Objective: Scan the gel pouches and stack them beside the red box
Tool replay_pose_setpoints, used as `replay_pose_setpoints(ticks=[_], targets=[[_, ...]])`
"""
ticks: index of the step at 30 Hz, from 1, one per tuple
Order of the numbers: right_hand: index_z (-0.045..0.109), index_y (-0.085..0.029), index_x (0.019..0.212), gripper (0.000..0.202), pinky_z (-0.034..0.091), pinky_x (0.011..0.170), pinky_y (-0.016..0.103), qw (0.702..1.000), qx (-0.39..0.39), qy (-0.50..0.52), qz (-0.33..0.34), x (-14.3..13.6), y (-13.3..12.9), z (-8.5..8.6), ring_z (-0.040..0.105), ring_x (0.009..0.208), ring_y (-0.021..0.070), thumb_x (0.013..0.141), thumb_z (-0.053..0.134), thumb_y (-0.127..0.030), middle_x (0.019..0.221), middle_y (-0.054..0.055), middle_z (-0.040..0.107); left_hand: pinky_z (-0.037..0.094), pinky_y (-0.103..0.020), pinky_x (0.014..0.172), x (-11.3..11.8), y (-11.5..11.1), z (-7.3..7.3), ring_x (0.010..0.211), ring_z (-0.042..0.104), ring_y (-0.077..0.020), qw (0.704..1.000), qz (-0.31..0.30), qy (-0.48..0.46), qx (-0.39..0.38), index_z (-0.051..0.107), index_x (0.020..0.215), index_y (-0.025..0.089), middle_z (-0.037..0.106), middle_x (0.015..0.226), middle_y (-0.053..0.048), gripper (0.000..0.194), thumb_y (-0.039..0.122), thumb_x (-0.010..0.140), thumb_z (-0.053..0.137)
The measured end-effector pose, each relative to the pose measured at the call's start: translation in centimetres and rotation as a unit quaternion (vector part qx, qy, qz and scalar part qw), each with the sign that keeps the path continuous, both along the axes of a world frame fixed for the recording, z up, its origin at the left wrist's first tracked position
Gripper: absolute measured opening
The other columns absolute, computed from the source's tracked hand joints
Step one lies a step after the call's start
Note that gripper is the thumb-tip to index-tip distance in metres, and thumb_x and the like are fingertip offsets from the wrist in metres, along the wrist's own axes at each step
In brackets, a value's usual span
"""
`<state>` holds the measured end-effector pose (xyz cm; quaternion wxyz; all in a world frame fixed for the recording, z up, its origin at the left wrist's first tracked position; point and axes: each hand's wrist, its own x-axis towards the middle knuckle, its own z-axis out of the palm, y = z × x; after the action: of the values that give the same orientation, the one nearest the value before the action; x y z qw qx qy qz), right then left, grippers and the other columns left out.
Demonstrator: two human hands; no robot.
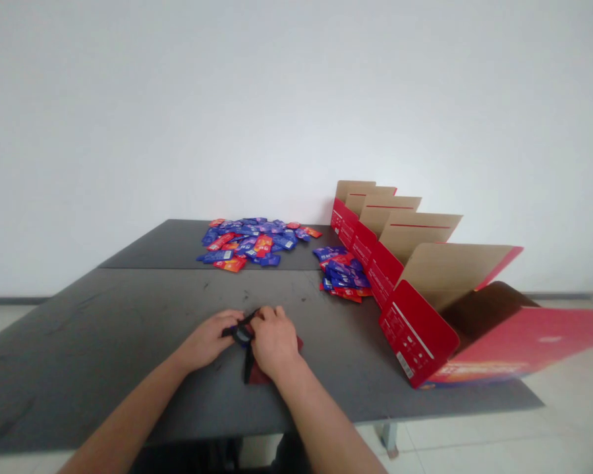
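Near the front middle of the dark table, both hands are together on one small item. My left hand (pixel 211 340) has its fingers closed on the left end of a black strap-like thing (pixel 242 334) with a rounded, shiny part. My right hand (pixel 275 339) lies over its right side, fingers curled down onto it. Below and beside the right palm shows a dark red-brown flat piece (pixel 259 376), with a black strip along its left edge. The right hand hides much of this piece, so I cannot tell its kind.
Blue, red and orange packets (pixel 247 240) lie in a loose heap at the back of the table (pixel 143 316). A smaller packet pile (pixel 343 273) lies right of centre. Several open red cartons (pixel 410 332) stand in a row along the right edge, flaps up.
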<state>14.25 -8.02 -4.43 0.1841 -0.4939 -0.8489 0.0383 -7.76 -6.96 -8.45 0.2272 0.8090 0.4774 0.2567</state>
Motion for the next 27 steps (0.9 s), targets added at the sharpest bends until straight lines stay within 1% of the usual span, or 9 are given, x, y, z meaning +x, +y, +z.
replay_pose_setpoints(ticks=[3, 6, 9, 13, 16, 18, 20, 23, 27], targets=[[0.077, -0.024, 0.106, 0.026, 0.046, 0.086, 0.032, 0.997, -0.041, -0.008, -0.072, 2.7, 2.0, -0.3, 0.056, 0.107, 0.0243, 0.098, 0.052, -0.021, 0.116, 0.007, 0.069, 0.048, -0.039, 0.112, 0.0, 0.0, -0.1, 0.124, 0.065, -0.0273, 1.000, 0.007, 0.014, 0.003, 0.076, 0.094, 0.022, 0.073, 0.125, -0.009, 0.028, 0.043, 0.099, 0.059], [0.077, -0.024, 0.105, 0.026, 0.046, 0.084, 0.032, 0.986, -0.070, -0.014, -0.151, 5.1, 3.2, 0.6, 0.057, 0.107, 0.0243, 0.094, 0.055, -0.017, 0.119, 0.008, 0.068, 0.050, -0.037, 0.109, -0.1, -0.1, 0.0, 0.124, 0.066, -0.0273, 1.000, 0.006, 0.020, 0.002, 0.074, 0.088, 0.021, 0.073, 0.126, -0.009, 0.032, 0.046, 0.100, 0.057], [0.075, -0.027, 0.112, 0.025, 0.046, 0.088, 0.032, 0.992, -0.021, 0.021, -0.122, 4.0, 1.8, 1.1, 0.055, 0.111, 0.0244, 0.096, 0.057, -0.024, 0.127, 0.006, 0.066, 0.049, -0.037, 0.110, -0.2, -0.1, 0.0, 0.123, 0.066, -0.0267, 1.000, 0.003, 0.021, 0.002, 0.075, 0.091, 0.022, 0.073, 0.127, -0.008, 0.033, 0.048, 0.101, 0.056], [0.075, -0.028, 0.111, 0.025, 0.046, 0.090, 0.032, 0.999, -0.003, 0.022, -0.025, 1.6, 0.3, -0.2, 0.055, 0.108, 0.0235, 0.101, 0.052, -0.029, 0.123, 0.005, 0.068, 0.047, -0.037, 0.113, -0.3, 0.1, -0.2, 0.125, 0.065, -0.0262, 1.000, -0.007, 0.016, 0.004, 0.077, 0.099, 0.024, 0.071, 0.131, -0.007, 0.029, 0.046, 0.100, 0.058], [0.076, -0.026, 0.108, 0.027, 0.046, 0.086, 0.032, 0.994, -0.045, 0.010, -0.098, 3.8, 1.6, -0.6, 0.056, 0.108, 0.0244, 0.100, 0.051, -0.026, 0.120, 0.007, 0.068, 0.048, -0.037, 0.111, -0.2, 0.0, -0.2, 0.124, 0.066, -0.0269, 1.000, 0.003, 0.014, 0.009, 0.076, 0.093, 0.023, 0.073, 0.127, -0.008, 0.030, 0.046, 0.099, 0.059], [0.077, -0.025, 0.108, 0.027, 0.046, 0.084, 0.033, 0.984, -0.069, 0.000, -0.164, 5.9, 2.8, 0.0, 0.056, 0.108, 0.0253, 0.099, 0.052, -0.023, 0.120, 0.009, 0.068, 0.049, -0.037, 0.109, -0.2, 0.0, -0.1, 0.123, 0.066, -0.0270, 1.000, 0.003, 0.016, 0.006, 0.074, 0.089, 0.022, 0.073, 0.125, -0.008, 0.031, 0.046, 0.100, 0.058], [0.076, -0.025, 0.108, 0.026, 0.046, 0.085, 0.033, 0.982, -0.060, 0.008, -0.181, 6.6, 3.0, 1.0, 0.056, 0.108, 0.0255, 0.097, 0.053, -0.022, 0.123, 0.009, 0.067, 0.050, -0.037, 0.109, -0.2, 0.0, -0.1, 0.123, 0.066, -0.0270, 1.000, 0.003, 0.017, 0.005, 0.073, 0.086, 0.022, 0.073, 0.124, -0.008, 0.032, 0.046, 0.100, 0.058], [0.073, -0.028, 0.116, 0.025, 0.046, 0.090, 0.033, 0.992, 0.003, 0.048, -0.117, 4.2, 1.3, 1.8, 0.053, 0.113, 0.0248, 0.097, 0.057, -0.027, 0.132, 0.006, 0.064, 0.049, -0.038, 0.109, -0.2, -0.1, -0.1, 0.122, 0.066, -0.0265, 1.000, 0.004, 0.013, 0.005, 0.073, 0.088, 0.023, 0.073, 0.122, -0.008, 0.031, 0.046, 0.100, 0.057], [0.074, -0.027, 0.113, 0.024, 0.047, 0.092, 0.034, 1.000, 0.007, 0.027, 0.010, 0.3, -0.7, 0.6, 0.053, 0.110, 0.0238, 0.098, 0.056, -0.027, 0.126, 0.006, 0.066, 0.047, -0.040, 0.114, -0.1, -0.1, -0.1, 0.123, 0.065, -0.0263, 1.000, -0.007, -0.006, -0.001, 0.076, 0.098, 0.023, 0.073, 0.125, -0.007, 0.026, 0.043, 0.098, 0.059]])
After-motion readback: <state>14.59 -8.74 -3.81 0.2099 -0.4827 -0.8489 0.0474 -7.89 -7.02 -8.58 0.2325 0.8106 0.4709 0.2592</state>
